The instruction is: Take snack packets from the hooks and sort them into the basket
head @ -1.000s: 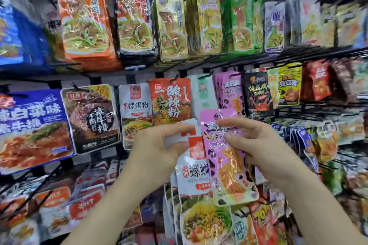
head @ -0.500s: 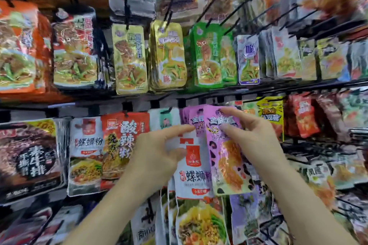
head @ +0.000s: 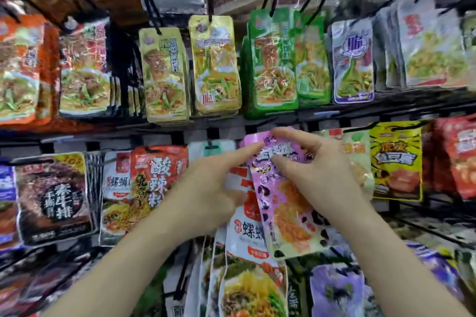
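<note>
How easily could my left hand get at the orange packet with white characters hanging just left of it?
Probably yes: the orange packet hangs facing out right beside the left hand, with nothing covering it. But that hand seems occupied holding a white packet, so it may need to let go first.

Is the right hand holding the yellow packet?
No, the right hand pinches the top of the pink packet; the yellow packet hangs farther right.

Head view: single wide-angle camera, worn, looking forward.
Faces the hook rack (head: 334, 114) head-on, close; snack packets (head: 164, 72) fill the frame.
</note>
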{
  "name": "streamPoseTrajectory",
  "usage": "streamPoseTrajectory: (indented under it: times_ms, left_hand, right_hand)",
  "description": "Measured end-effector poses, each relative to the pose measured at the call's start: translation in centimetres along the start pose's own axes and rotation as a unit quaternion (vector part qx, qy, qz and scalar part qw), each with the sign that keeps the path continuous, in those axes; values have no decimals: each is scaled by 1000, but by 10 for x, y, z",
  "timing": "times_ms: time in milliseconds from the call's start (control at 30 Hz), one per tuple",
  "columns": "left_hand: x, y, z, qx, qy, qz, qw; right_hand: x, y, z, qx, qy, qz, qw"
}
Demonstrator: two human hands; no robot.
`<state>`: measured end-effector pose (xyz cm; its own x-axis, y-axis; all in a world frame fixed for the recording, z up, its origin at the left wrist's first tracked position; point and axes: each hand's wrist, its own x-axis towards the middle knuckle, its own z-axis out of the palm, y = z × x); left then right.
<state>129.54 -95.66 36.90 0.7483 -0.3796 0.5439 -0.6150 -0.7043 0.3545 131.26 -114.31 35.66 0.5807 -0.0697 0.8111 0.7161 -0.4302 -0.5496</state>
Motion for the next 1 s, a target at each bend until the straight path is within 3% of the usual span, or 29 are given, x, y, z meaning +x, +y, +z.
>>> streamPoseTrajectory:
  times_ms: [300, 500, 700, 867, 1000]
  left_hand:
    - [11, 3, 2, 10, -21, 0, 1000]
    - [9, 1, 1, 21, -30, -4, 999]
    - [11, -5, 2, -2, -37, -15, 999]
    - [17, -3, 4, 30, -38, -23, 999]
    - [14, -6, 4, 33, -52, -35, 997]
  right_hand:
    - [-5, 6, -2, 87, 17, 55, 995]
    - [0, 6, -1, 42, 39, 24, 998]
    - [5, 14, 11, 114, 48, 83, 989]
    - [6, 13, 10, -71, 42, 13, 997]
    - [1, 2, 5, -250, -16, -11, 968]
